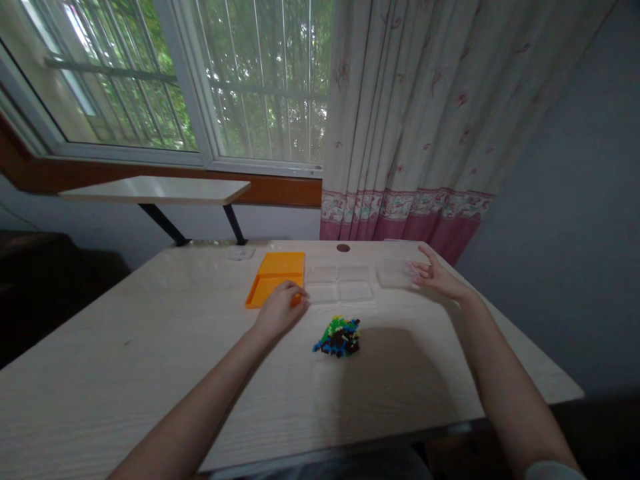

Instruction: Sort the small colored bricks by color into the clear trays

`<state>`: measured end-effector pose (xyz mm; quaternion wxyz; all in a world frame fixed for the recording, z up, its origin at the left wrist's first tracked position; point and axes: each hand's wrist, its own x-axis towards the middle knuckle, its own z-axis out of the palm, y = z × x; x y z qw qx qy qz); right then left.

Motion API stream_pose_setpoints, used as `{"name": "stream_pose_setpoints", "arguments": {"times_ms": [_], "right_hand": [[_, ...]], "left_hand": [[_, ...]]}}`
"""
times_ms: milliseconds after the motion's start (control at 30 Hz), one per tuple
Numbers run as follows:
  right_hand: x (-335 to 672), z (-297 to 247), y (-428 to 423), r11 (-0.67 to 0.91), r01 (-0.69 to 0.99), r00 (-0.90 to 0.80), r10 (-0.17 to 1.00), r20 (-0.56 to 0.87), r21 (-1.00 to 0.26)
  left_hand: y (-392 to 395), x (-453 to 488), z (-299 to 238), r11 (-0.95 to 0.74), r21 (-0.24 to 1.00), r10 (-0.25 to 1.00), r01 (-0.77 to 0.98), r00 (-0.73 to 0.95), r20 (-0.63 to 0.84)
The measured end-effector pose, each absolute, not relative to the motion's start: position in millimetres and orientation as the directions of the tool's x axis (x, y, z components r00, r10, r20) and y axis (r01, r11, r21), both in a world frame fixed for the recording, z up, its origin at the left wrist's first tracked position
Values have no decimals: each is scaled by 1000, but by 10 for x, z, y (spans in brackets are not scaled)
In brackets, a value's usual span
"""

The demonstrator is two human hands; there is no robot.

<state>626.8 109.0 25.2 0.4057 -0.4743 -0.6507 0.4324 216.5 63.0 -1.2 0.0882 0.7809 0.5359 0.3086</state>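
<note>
Brick pile [339, 337] at frame centre on table [125, 373]; left hand [279, 308] fingers curled on orange tray [274, 280] corner; right hand [436, 275] fingers spread, touching clear lid [395, 274], holding nothing

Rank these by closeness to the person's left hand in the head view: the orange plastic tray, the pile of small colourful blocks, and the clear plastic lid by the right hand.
1. Orange plastic tray: touching the left hand, just beyond it.
2. Pile of small colourful blocks: to its right, nearer the person.
3. Clear plastic lid: far right, at the right hand.
</note>
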Motion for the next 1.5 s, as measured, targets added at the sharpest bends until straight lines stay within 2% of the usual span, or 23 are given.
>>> {"name": "stream_pose_setpoints", "arguments": {"times_ms": [133,233,533,967,1133,1300,1500], "right_hand": [[6365,45,1152,76,292,-255,967,-1,-953],[6350,-79,1202,52,301,-288,957,-39,-952],[6265,-180,1258,128,418,-364,931,-36,-899],[6162,-299,1323,198,431,-417,909,0,-880],[6105,-311,1321,228,418,-426,904,32,-880],[6112,-299,1313,212,441,-433,901,0,-872],[6119,-247,1301,130,447,-372,927,-52,-885]], "left_hand": [[648,2140,-36,-411,457,902,789,279,330],[667,2120,-44,-417,455,903,787,301,307],[654,2129,19,-437,492,898,753,334,287],[697,2028,44,-375,356,926,856,326,190],[706,1974,88,-382,353,924,854,342,172],[652,2006,102,-382,341,923,859,343,172],[798,1652,293,-250,389,967,887,209,144]]}}
